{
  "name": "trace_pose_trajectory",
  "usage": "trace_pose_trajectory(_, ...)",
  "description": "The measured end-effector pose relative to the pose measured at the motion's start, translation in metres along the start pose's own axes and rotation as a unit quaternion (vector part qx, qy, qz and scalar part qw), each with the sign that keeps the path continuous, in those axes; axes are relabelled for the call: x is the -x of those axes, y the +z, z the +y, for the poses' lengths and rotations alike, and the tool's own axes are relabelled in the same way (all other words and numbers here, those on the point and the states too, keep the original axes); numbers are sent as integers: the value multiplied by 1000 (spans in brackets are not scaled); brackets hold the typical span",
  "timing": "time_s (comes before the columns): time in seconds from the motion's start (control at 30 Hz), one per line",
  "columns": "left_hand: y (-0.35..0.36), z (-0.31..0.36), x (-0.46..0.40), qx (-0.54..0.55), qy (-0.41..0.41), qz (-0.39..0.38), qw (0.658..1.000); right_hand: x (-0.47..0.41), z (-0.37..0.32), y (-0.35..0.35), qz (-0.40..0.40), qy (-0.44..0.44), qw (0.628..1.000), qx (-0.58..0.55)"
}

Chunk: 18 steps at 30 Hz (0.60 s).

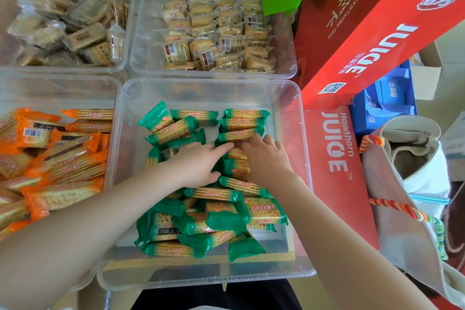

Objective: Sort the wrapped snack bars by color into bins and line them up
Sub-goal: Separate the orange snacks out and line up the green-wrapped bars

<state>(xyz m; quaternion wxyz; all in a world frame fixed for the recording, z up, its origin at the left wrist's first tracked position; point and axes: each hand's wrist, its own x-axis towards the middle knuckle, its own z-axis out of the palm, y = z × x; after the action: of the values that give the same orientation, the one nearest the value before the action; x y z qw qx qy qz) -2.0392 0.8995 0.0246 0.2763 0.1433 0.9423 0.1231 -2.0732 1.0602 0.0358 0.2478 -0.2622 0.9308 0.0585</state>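
I have both hands inside the clear bin [297,98] nearest me, among the green-wrapped bars [214,211]. My left hand [201,163] lies palm down with fingers stretched straight toward a row of green bars [242,124] lined up along the bin's far right side; its fingertips touch the nearest bar of that row. My right hand [266,156] rests just beside it, fingers spread and relaxed over the same bars, gripping nothing that I can make out. A loose heap of green bars lies under and behind both wrists. The bin [110,83] to the left holds orange-wrapped bars [57,158]. Two farther bins [136,40] hold pale wrapped snacks [216,33]. Red juice boxes [334,158] stand to the right.
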Motion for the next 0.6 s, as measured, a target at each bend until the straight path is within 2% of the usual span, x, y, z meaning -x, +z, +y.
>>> trace_pose_trajectory(0.17,2,-3,6,-62,-42,3,997,-1,3,-6,17,7,1000,0)
trace_pose_trajectory(0.37,4,-5,9,-109,-51,57,991,-4,-5,-5,99,51,993,30)
trace_pose_trajectory(0.47,3,-6,13,-111,-58,71,990,-9,-9,0,107,57,991,47)
trace_pose_trajectory(0.6,0,-13,14,-149,-6,6,989,-14,-14,5,108,53,991,51)
